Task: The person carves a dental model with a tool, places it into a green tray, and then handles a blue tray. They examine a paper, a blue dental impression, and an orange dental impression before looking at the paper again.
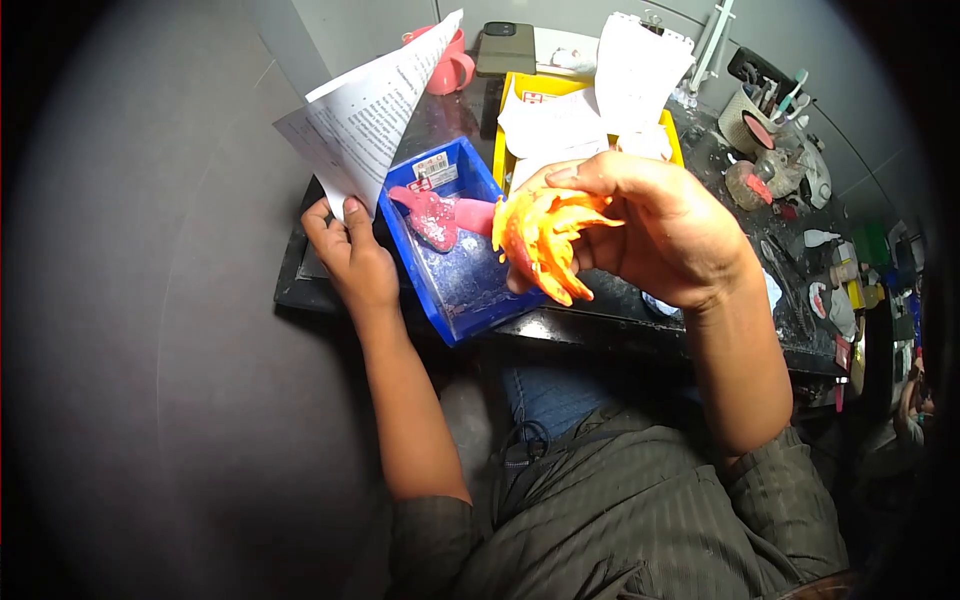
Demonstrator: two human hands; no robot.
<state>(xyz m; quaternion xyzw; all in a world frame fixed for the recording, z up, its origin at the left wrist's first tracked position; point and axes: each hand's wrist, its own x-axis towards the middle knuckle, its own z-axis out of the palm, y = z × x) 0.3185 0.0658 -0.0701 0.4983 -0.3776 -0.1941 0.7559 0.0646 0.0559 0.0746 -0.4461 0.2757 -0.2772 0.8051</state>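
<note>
The orange impression piece (pixel 545 240) sits in the right hand (pixel 655 240), raised above the near edge of the dark surface (pixel 600 325) and just beside the blue bin (pixel 455 290). Its long axis runs roughly top to bottom in view, tilted, with ragged lobes fanning toward the right and downward. The material looks rubbery, glossy and irregular. The right hand's fingers (pixel 590 175) are closed around it, thumb over the top edge, other fingers behind.

The left hand (pixel 345 250) pinches a printed paper sheet (pixel 375 110) at its lower corner, fingers closed on it; the sheet stands up, curling over the bin. Inside the rectangular plastic bin lies a pink speckled piece (pixel 435 215). A yellow bin (pixel 525 100) behind holds more white papers.
</note>
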